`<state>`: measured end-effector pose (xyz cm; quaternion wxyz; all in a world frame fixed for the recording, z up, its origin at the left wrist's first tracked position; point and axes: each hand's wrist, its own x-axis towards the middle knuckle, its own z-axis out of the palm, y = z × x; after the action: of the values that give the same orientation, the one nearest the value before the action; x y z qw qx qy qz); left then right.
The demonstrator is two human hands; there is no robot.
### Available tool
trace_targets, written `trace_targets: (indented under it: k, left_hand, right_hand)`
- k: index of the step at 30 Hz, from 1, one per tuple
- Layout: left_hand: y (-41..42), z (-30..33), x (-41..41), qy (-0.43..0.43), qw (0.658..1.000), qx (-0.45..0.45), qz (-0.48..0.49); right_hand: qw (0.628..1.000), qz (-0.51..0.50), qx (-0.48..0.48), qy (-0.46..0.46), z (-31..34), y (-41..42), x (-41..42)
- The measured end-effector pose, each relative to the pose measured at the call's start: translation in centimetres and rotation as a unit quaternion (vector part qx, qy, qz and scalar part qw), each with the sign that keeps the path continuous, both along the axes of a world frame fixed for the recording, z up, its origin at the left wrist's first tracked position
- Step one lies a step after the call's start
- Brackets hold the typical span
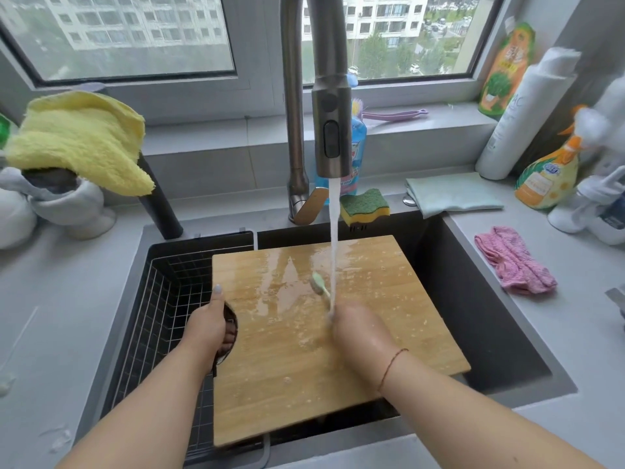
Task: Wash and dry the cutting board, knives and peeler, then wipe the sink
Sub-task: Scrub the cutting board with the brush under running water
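Note:
A wet bamboo cutting board [378, 299] lies across the dark sink [490, 299], under a running stream from the faucet [331, 130]. My left hand [209, 323] grips the board's left edge, fingers through its round handle hole and thumb on top. My right hand [358, 330] holds a small pale green peeler [319, 284] over the board in the water stream. The peeler is blurred. No knives are visible.
A black wire basket [169, 299] fills the sink's left part. A green-yellow sponge [364, 205] and a light green cloth [453, 194] lie behind the sink, a pink cloth [514, 260] on the right counter. Bottles [527, 113] stand at right; a yellow towel [77, 137] hangs left.

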<state>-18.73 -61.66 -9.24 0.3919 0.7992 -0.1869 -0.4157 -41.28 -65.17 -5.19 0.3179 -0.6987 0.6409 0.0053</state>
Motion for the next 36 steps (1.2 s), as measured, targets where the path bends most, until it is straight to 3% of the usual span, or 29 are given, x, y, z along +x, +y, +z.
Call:
trace_targets:
  k: [10,13,16,19,23,25,28,32,36]
  left_hand:
    - [0.1,-0.2,0.1,0.031,0.999,0.011,-0.002]
    - [0.1,0.0,0.2,0.032,0.999,0.016,0.002]
    - [0.2,0.4,0.0,0.031,0.999,0.019,0.002]
    - [0.2,0.3,0.0,0.042,0.999,0.014,-0.002]
    - [0.2,-0.1,0.2,0.035,0.999,0.014,-0.001]
    - [0.2,-0.2,0.2,0.042,0.999,0.004,0.0]
    - [0.1,-0.1,0.1,0.047,0.999,0.0,0.008]
    - [-0.1,0.2,-0.2,0.014,1.0,-0.001,0.004]
    - [-0.2,0.4,-0.2,0.014,1.0,0.0,0.001]
  right_hand:
    - [0.985,0.16,0.046,-0.034,1.7,0.4,6.6]
    - [0.997,0.076,-0.002,-0.03,1.7,-0.8,4.6]
    - [0.992,-0.06,-0.012,-0.107,1.7,-1.7,3.5]
    - [0.999,0.01,-0.015,-0.031,1.8,-1.9,6.0]
    - [0.983,0.183,-0.007,-0.012,1.9,2.1,8.5]
    - [0.977,0.212,-0.023,-0.002,1.2,2.6,8.1]
    - [0.991,0.113,-0.066,-0.025,0.5,0.4,5.6]
    - [0.996,-0.054,-0.013,-0.07,0.6,-3.0,-0.6]
    - [0.996,-0.046,-0.047,0.065,-1.2,-5.9,-7.4]
